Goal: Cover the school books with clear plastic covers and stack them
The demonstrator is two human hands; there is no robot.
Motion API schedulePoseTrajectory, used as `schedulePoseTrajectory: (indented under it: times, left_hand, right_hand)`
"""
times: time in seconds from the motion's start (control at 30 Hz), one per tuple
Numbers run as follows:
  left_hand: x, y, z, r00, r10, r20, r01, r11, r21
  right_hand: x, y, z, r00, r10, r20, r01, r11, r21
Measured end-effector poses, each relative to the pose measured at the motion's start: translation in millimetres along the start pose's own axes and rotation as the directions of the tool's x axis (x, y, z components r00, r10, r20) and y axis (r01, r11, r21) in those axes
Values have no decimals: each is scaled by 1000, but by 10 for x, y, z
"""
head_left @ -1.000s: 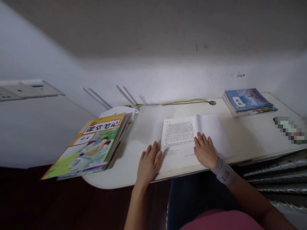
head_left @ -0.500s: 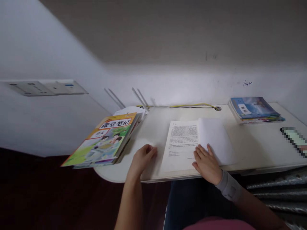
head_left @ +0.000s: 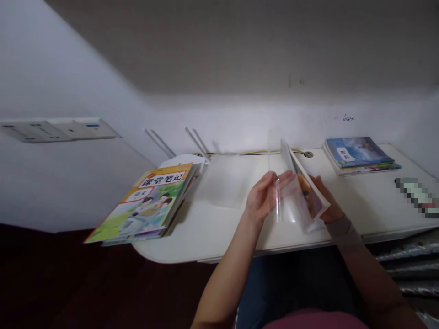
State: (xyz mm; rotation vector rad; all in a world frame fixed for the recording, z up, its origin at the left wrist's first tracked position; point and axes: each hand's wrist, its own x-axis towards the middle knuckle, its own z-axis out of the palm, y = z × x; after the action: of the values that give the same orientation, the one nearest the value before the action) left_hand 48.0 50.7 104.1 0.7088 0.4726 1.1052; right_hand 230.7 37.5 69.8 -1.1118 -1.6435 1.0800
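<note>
White tabletop [head_left: 219, 228] below a thin book [head_left: 305, 192], held nearly upright above the surface, with a clear plastic sheet [head_left: 284, 205] along it; left hand [head_left: 264, 196] open, fingers spread against the plastic; right hand [head_left: 325, 198] curled, grasping the book's edge.

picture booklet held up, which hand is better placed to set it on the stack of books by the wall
Probably the right hand: it sits behind the picture booklet, on the side nearest the stack of books. The left hand is farther off, open against the clear plastic film.
</note>
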Motion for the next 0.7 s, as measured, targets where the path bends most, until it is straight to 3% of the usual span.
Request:
schedulePoseTrajectory:
  times: [0.07,0.17,0.27,0.33,0.43,0.5,0.53,0.6,0.63,0.67,0.7]
  left_hand:
    - [55,-37,70,1000,-19,24,20,999,-45]
    - [-26,16,-56,999,5,-53,-3,1000,27]
    - [-253,168,-442,976,64,-208,-6,964,266]
    - [-445,301,-787,939,139,-316,39,867,497]
    - [-724,493,-1253,867,251,-430,229,566,792]
    - [-854,546,-1406,776,404,-484,421,240,875]
    - [-889,527,-1416,724,520,-452,484,83,871]
    - [-883,370,-1314,652,712,-261,493,-137,859]
    - [-842,230,-1217,652,745,-139,426,-208,880]
    - [-779,55,-1103,686,727,-44,325,-251,912]
    - [-701,-144,-985,751,659,37,199,-280,939]
  right_hand:
    - [-14,20,-290,990,134,46,-142,958,249]
    - [-104,124,-627,962,274,14,-265,913,309]
    - [-202,306,-784,926,375,48,-367,862,350]
    - [-252,446,-808,897,422,129,-438,811,389]
    - [-304,615,-771,891,433,137,-443,763,471]
    - [-325,673,-720,906,416,80,-393,755,524]
    - [-332,686,-692,910,410,52,-374,761,530]
    - [-341,696,-643,916,400,5,-351,797,491]
    - [-342,698,-626,920,392,-16,-340,817,465]
    - [-343,704,-616,924,382,-33,-329,834,444]
    - [-343,713,-613,927,372,-42,-319,845,429]
